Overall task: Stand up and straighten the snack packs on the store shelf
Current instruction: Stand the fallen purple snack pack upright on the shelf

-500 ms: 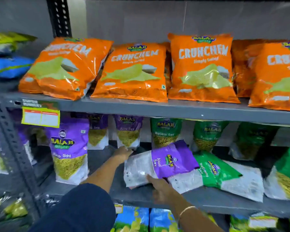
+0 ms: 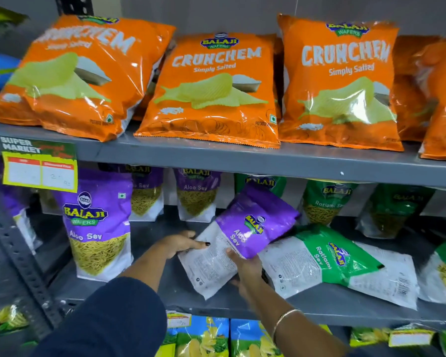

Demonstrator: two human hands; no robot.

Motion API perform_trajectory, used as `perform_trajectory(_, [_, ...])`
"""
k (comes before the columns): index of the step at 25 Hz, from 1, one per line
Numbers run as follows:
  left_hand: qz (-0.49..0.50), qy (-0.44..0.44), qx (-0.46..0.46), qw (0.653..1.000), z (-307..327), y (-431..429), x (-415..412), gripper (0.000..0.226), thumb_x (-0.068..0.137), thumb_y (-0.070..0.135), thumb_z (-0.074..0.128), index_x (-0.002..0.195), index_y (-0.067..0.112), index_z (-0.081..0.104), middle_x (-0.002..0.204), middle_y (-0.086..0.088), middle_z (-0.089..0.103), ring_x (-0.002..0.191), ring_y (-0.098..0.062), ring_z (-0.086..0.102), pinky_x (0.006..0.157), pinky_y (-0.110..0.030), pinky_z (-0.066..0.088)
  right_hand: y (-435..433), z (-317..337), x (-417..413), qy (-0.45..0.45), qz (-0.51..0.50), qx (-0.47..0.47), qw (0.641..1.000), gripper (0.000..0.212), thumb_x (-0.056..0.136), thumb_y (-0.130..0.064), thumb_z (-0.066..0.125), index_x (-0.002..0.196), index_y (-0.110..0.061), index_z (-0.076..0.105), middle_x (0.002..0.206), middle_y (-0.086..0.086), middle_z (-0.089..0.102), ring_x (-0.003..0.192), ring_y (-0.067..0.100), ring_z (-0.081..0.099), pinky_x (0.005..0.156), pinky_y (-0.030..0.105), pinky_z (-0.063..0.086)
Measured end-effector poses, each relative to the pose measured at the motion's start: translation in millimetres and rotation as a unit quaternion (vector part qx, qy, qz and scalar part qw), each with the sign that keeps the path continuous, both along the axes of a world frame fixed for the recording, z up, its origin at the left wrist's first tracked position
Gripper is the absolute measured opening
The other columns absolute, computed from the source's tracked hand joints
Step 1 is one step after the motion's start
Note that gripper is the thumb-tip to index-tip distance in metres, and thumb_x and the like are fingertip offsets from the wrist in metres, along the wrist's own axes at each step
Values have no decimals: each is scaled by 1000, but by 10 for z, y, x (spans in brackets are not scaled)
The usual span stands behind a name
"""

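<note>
So the purple Aloo Sev pack (image 2: 242, 238) is tilted on the middle shelf (image 2: 319, 302), long axis running diagonal, purple top up-right, white bottom down-left. Left hand (image 2: 180, 244) grips its left edge, right hand (image 2: 247, 273) clasps the lower edge. Glossy, crinkly flat pouch. Just right of the right hand, a green Ratlami Sev pack (image 2: 332, 264) lies flat.
</note>
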State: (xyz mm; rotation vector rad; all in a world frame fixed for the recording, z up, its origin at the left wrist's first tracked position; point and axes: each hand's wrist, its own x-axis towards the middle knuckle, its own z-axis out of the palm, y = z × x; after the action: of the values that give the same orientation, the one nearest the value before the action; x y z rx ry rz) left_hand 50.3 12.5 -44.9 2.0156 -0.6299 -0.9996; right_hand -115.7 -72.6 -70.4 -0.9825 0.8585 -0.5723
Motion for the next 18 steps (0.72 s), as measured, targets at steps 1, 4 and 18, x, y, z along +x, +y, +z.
perform_trajectory(1, [9,7,2,1000,-6,70,47,77,73,25,75,137,0,38,130,-10,49,119,-21,48,84,-22,39,-7,57,35,2,15,-28,999,37,66,-9,79,98,-16,62,100,13,69,90,33,66,85,62,51])
perform_trajectory(4, [43,3,-29,999,4,207,67,61,71,13,76,124,4,46,121,-3,53,112,-17,49,79,-19,43,-100,156,210,22,65,-174,982,48,45,-15,82,88,-20,63,99,12,72,91,30,68,87,52,55])
perform_trajectory(18, [-4,-2,16,1000,-72,269,123,49,73,1,59,116,20,44,102,-2,59,102,-20,55,71,-25,43,-445,167,364,247,145,-292,912,49,78,-23,68,97,-15,23,95,13,52,69,27,60,70,49,57])
